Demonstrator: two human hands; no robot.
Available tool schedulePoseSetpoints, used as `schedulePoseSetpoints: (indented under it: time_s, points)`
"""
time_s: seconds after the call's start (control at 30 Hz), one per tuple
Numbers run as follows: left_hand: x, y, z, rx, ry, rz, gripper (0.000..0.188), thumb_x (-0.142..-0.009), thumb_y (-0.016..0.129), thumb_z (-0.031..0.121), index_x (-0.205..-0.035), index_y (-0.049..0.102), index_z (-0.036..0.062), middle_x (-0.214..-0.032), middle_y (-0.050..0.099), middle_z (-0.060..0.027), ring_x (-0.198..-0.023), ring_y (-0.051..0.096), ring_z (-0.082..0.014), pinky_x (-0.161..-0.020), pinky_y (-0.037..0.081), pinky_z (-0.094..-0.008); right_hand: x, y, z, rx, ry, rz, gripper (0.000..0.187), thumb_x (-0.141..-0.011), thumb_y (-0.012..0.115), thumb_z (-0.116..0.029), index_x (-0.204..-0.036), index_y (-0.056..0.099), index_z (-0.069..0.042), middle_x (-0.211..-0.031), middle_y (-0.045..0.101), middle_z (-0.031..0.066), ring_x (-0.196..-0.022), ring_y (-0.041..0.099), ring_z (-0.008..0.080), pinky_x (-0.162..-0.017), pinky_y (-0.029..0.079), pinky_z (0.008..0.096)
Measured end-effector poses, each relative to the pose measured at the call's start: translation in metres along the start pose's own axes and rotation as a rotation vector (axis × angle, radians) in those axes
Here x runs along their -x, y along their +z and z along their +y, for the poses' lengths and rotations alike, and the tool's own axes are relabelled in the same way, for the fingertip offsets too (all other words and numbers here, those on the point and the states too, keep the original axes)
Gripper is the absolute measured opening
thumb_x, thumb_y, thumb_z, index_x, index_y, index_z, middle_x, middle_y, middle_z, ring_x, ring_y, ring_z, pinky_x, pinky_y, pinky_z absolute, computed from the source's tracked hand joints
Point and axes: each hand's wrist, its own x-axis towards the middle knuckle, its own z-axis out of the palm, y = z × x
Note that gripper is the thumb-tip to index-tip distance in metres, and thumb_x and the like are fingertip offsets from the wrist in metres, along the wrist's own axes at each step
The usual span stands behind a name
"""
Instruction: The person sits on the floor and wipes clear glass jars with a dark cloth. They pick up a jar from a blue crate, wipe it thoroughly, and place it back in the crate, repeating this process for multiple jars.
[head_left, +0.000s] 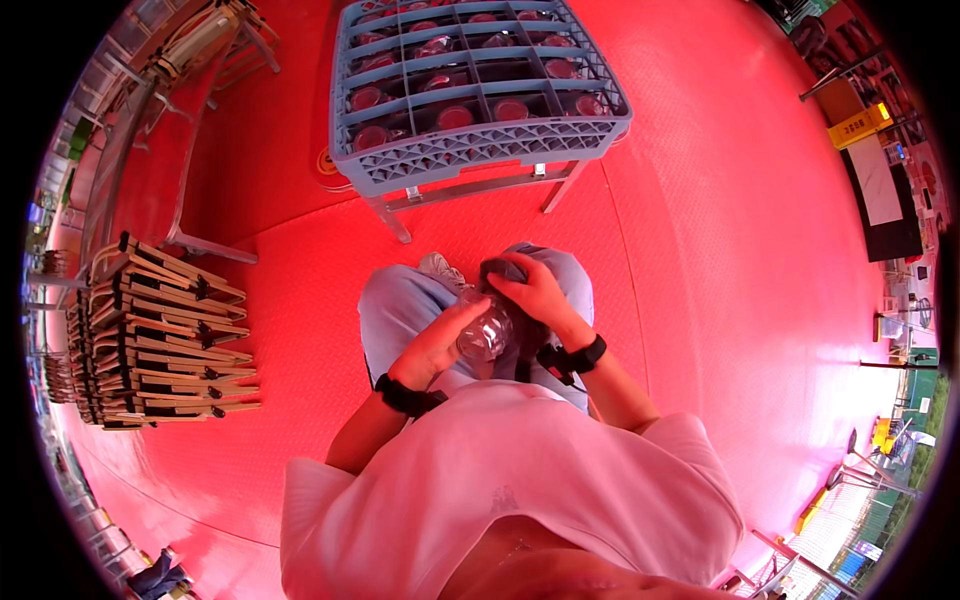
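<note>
Over my lap, my left hand (445, 338) is wrapped round a clear drinking glass (487, 336), thumb along its side. My right hand (541, 292) is closed on a dark cloth (494, 270), pressed up against the far end of the glass. More of the cloth hangs down between the glass and my right wrist. Just past my knees stands a blue-grey plastic glass rack (480, 140), divided into square compartments. Glasses (455, 117) sit in many of them, and a few compartments look dark inside.
The rack rests on a low metal stand (470, 190). Folded wooden-framed chairs or stools (170, 340) are stacked on the left, below a long red-topped table (175, 150). Along the right edge are a yellow sign (860, 126) and other equipment. The floor (700, 250) is red.
</note>
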Motion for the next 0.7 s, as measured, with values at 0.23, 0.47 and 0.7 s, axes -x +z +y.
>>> schedulePoseSetpoints:
  time_s: [0.23, 0.47, 0.7]
  points:
    - [0.001, 0.001, 0.011, 0.12, 0.103, 0.094, 0.042, -0.105, 0.042, 0.046, -0.13, 0.053, 0.0143, -0.117, 0.066, -0.0032, -0.108, 0.066, -0.017, -0.085, 0.058, -0.0428, 0.007, 0.016, -0.065, 0.229, -0.44, 0.093, 0.03, -0.08, 0.076, -0.014, -0.109, 0.07, -0.009, -0.119, 0.066, 0.0095, -0.108, 0.064, 0.0302, -0.093, 0.051, 0.0364]
    - [-0.012, -0.02, -0.011, 0.239, 0.313, 0.044, 0.046, -0.106, 0.036, 0.05, -0.128, 0.053, 0.0124, -0.122, 0.059, -0.0047, -0.109, 0.062, -0.018, -0.09, 0.055, -0.035, 0.016, 0.049, -0.059, 0.436, -0.552, 0.044, 0.025, -0.074, 0.075, -0.011, -0.099, 0.071, -0.008, -0.116, 0.067, 0.0073, -0.101, 0.066, 0.0317, -0.084, 0.054, 0.0382]
    - [-0.004, -0.003, -0.003, 0.261, 0.26, 0.174, 0.041, -0.107, 0.041, 0.045, -0.126, 0.054, 0.0117, -0.117, 0.063, -0.0035, -0.106, 0.063, -0.0151, -0.089, 0.054, -0.0338, 0.005, 0.041, -0.04, 0.322, -0.321, 0.085, 0.024, -0.074, 0.072, -0.017, -0.096, 0.071, -0.006, -0.111, 0.069, 0.007, -0.094, 0.068, 0.0319, -0.079, 0.055, 0.0379]
